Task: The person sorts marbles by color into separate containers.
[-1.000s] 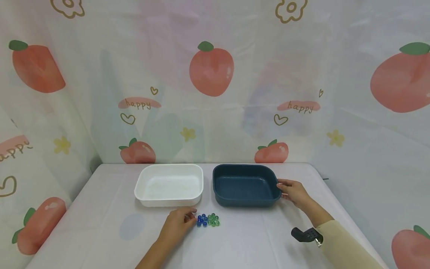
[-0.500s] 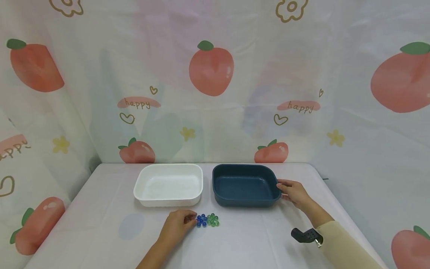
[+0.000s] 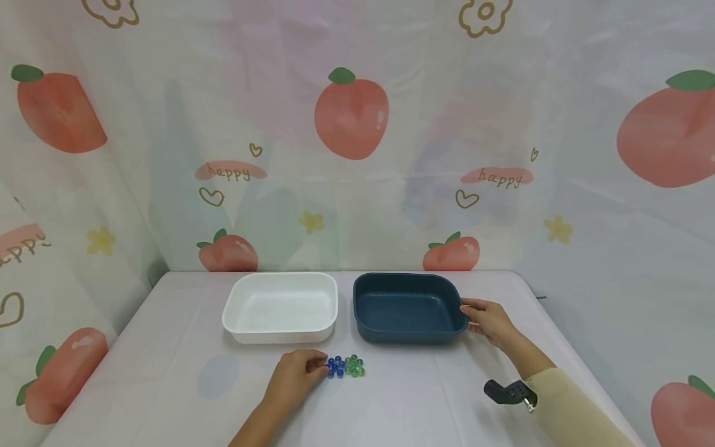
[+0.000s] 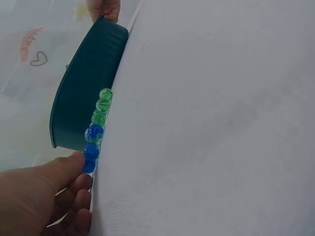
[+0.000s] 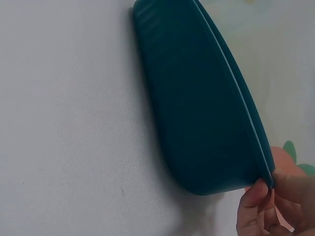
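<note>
Blue glass marbles (image 3: 336,366) and green glass marbles (image 3: 354,365) lie in a small cluster on the white tablecloth. My left hand (image 3: 294,377) rests just left of the blue ones, fingers loosely bent. In the left wrist view its thumb tip comes right up to the nearest blue marble (image 4: 90,151). Behind the marbles stands a dark teal-blue rectangular bin (image 3: 410,338). My right hand (image 3: 491,323) pinches the bin's right rim between thumb and fingers, seen close up in the right wrist view, where the bin's side wall (image 5: 197,98) fills the middle.
A white rectangular bin (image 3: 279,338) stands left of the dark one, a narrow gap between them. A black bent device (image 3: 509,391) sticks out at the right sleeve (image 3: 575,406). A printed fabric backdrop (image 3: 357,205) rises behind the table's far edge.
</note>
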The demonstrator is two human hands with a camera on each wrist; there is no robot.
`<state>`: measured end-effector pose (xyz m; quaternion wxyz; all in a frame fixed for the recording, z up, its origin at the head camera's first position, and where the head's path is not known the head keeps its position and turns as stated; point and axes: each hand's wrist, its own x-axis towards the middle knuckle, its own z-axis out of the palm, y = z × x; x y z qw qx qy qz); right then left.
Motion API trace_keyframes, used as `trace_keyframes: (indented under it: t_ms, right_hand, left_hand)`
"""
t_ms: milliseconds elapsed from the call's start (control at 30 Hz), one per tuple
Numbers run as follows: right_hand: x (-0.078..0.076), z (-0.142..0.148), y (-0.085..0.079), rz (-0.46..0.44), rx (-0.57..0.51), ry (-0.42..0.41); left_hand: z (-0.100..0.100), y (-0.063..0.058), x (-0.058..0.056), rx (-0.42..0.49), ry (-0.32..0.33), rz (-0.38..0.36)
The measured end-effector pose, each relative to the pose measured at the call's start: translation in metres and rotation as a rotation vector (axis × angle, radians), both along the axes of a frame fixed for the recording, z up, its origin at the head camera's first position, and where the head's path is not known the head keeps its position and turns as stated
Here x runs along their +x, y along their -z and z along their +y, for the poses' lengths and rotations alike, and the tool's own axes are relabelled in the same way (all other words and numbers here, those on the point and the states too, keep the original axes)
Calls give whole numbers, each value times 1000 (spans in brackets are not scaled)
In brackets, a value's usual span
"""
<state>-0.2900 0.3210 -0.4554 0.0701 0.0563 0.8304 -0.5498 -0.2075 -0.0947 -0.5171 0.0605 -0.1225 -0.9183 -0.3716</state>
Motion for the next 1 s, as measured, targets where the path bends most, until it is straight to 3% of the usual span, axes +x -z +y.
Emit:
trace_keyframes:
  t_ms: [1000]
  right_hand:
    - [-1,2,0,-20,-32,-19]
  left_hand:
    - [1,-3,0,-37,-8,-29]
